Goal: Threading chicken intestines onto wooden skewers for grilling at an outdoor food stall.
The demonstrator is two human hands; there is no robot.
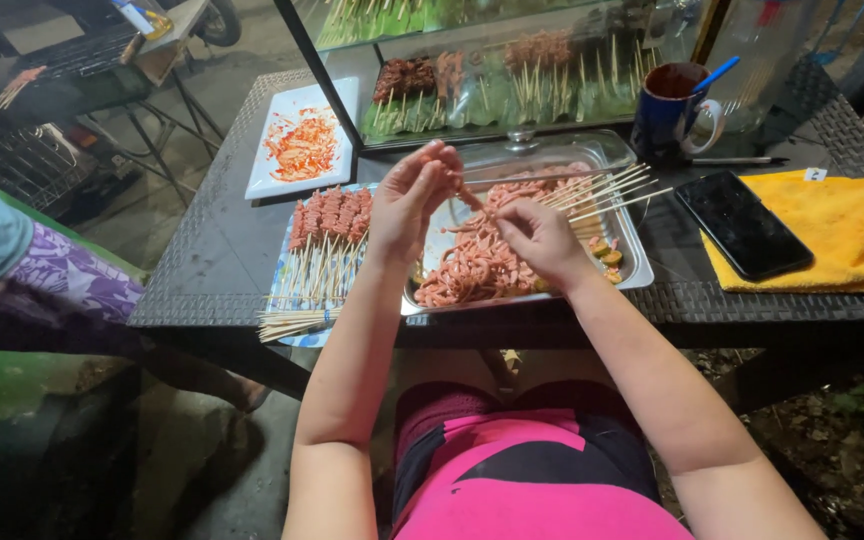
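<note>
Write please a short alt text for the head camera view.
Left hand and right hand thread a strip of meat onto a skewer above a metal tray of raw strips. Finished skewers lie left; a phone right.

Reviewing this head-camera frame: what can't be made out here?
- Left hand fingertips: bunched together, so the grip on the meat strip is hidden.
- Right hand palm: turned away.
- Mug contents: too dark.
- Display case skewers: blurred by glare, cut off at the top edge.
</note>
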